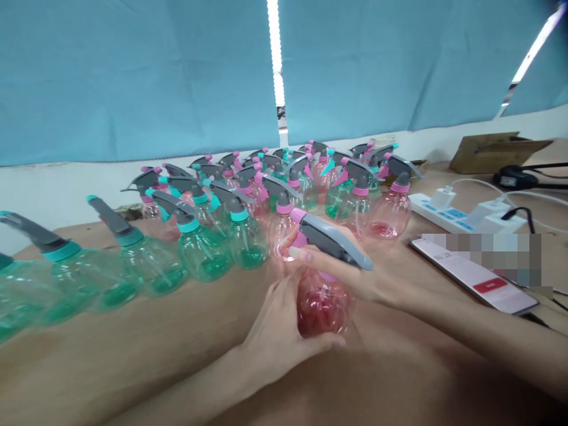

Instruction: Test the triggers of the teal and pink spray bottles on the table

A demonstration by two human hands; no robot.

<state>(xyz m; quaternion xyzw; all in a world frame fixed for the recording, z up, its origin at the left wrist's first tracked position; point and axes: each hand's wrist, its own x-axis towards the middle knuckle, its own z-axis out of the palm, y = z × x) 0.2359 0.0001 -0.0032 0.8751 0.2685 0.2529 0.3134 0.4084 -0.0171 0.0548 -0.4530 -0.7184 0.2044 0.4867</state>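
A pink see-through spray bottle with a grey and pink trigger head is between my two hands, at the front of the table. My left hand wraps round its round body from the left, with the thumb along the lower front. Around the neck and pink trigger, my right hand is closed, its fingers pointing left. Just behind stands another pink spray bottle. Green spray bottles with turquoise collars, such as a green bottle, line up to the left.
Several more pink and green spray bottles crowd the back of the wooden table. At right lie a phone, a white power strip with plugs and cables, and a cardboard box. A blue curtain hangs behind.
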